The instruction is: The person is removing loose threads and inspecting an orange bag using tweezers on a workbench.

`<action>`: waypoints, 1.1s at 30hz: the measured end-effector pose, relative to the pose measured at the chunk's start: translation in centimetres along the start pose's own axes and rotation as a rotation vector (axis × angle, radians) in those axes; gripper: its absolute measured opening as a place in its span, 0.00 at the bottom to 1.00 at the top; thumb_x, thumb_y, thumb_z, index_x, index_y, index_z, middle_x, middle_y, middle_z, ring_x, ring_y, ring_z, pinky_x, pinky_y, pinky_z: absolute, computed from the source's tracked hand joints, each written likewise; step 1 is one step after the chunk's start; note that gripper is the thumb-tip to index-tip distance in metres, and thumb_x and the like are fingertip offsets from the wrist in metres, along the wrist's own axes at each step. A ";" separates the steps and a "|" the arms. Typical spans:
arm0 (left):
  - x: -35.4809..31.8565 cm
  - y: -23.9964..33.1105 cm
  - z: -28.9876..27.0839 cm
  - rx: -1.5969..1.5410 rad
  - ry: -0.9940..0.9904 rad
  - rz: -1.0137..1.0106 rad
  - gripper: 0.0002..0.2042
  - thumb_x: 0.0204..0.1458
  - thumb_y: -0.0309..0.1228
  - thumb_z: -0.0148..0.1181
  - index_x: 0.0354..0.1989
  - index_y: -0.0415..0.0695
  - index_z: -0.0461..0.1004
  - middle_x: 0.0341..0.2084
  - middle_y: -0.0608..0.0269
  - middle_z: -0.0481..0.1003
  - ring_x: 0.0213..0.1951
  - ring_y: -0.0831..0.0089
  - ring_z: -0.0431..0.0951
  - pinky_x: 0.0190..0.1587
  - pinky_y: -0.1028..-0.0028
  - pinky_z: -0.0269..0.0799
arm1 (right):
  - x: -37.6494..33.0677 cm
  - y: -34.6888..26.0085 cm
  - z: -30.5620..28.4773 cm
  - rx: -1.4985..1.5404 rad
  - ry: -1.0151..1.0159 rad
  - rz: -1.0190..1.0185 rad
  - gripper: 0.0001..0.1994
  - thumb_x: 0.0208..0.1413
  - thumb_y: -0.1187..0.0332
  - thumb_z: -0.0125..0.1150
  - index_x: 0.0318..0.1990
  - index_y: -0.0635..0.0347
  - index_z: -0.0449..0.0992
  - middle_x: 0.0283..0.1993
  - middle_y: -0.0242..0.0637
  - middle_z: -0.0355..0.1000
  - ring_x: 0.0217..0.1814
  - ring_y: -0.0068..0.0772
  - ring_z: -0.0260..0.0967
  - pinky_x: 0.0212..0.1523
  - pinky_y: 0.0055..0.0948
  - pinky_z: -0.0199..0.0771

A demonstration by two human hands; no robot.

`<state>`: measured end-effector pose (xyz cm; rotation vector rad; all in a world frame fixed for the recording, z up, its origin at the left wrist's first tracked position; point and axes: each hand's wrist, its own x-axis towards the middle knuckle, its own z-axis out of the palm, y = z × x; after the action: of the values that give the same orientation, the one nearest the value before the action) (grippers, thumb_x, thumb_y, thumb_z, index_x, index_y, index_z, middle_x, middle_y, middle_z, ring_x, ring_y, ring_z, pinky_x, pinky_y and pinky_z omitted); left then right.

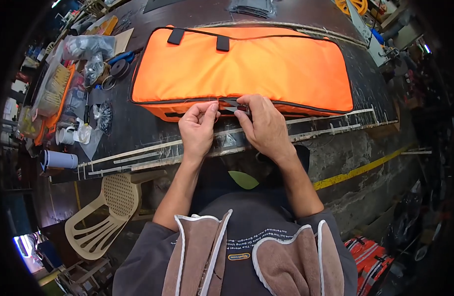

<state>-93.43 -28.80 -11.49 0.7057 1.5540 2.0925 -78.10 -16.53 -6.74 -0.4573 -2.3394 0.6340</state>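
Note:
A large orange padded bag (242, 69) with black piping lies lengthwise on the dark table in front of me. Two short black strap tabs (222, 43) sit along its far edge. At the middle of the near edge, my left hand (199, 127) is closed in a pinch, thumb against forefinger, on what looks like a thin thread at the seam. My right hand (264, 124) grips small snips (232, 105). Their metal blades point left toward the left fingertips, close to the piping. The right fingers cover most of the dark handle.
Pale strips (153, 152) run along the table's near edge. At the left stand a white mug (60, 159), tape rolls (119, 69), plastic bags (89, 47) and an orange-edged bin (54, 93). A beige plastic chair (121, 197) is below left. A stack of dark sheets (251, 7) lies at the far side.

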 end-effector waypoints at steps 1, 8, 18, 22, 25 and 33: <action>0.1 0.1 -0.1 0.010 -0.032 -0.007 0.08 0.71 0.26 0.69 0.50 0.33 0.85 0.41 0.64 0.87 0.40 0.83 0.84 0.47 0.81 0.80 | 0.0 0.1 0.5 0.002 -0.002 0.003 0.17 0.66 0.66 0.73 0.56 0.61 0.76 0.49 0.46 0.80 0.52 0.53 0.80 0.51 0.48 0.81; -0.2 0.5 -0.2 0.007 -0.030 -0.047 0.07 0.70 0.26 0.69 0.49 0.34 0.84 0.40 0.65 0.86 0.39 0.83 0.83 0.47 0.81 0.80 | -0.5 0.4 2.9 0.124 0.207 0.019 0.10 0.65 0.70 0.75 0.47 0.64 0.80 0.42 0.47 0.83 0.43 0.52 0.85 0.43 0.43 0.84; -0.3 0.5 0.0 -0.034 -0.015 -0.073 0.07 0.70 0.27 0.70 0.49 0.34 0.84 0.40 0.65 0.86 0.39 0.83 0.83 0.47 0.81 0.80 | -0.2 -0.4 4.2 0.118 0.197 0.072 0.11 0.67 0.68 0.73 0.49 0.62 0.77 0.41 0.47 0.80 0.42 0.53 0.82 0.42 0.48 0.83; -0.2 0.8 -0.3 -0.127 0.005 -0.167 0.08 0.71 0.28 0.70 0.50 0.34 0.84 0.39 0.65 0.86 0.39 0.84 0.82 0.47 0.81 0.79 | 0.0 -0.7 3.9 0.108 0.180 0.088 0.11 0.67 0.68 0.73 0.49 0.62 0.77 0.41 0.47 0.80 0.43 0.54 0.82 0.43 0.48 0.83; -0.2 1.1 -0.2 -0.125 0.000 -0.193 0.09 0.71 0.29 0.70 0.50 0.34 0.84 0.39 0.65 0.86 0.38 0.84 0.82 0.47 0.82 0.78 | -0.1 -0.9 3.7 0.129 0.179 0.092 0.12 0.67 0.68 0.73 0.48 0.62 0.77 0.41 0.48 0.81 0.43 0.54 0.82 0.43 0.48 0.82; -0.4 0.5 -0.1 -0.055 -0.014 -0.092 0.07 0.70 0.27 0.69 0.49 0.34 0.83 0.40 0.65 0.86 0.39 0.83 0.82 0.47 0.80 0.80 | -0.3 -1.5 4.8 0.144 0.217 0.173 0.10 0.67 0.68 0.72 0.47 0.62 0.77 0.41 0.48 0.81 0.43 0.55 0.83 0.42 0.48 0.83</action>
<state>-93.16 -29.28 -11.07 0.6168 1.4869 2.0500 -81.32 -19.43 -9.24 -0.6338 -2.0492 0.7866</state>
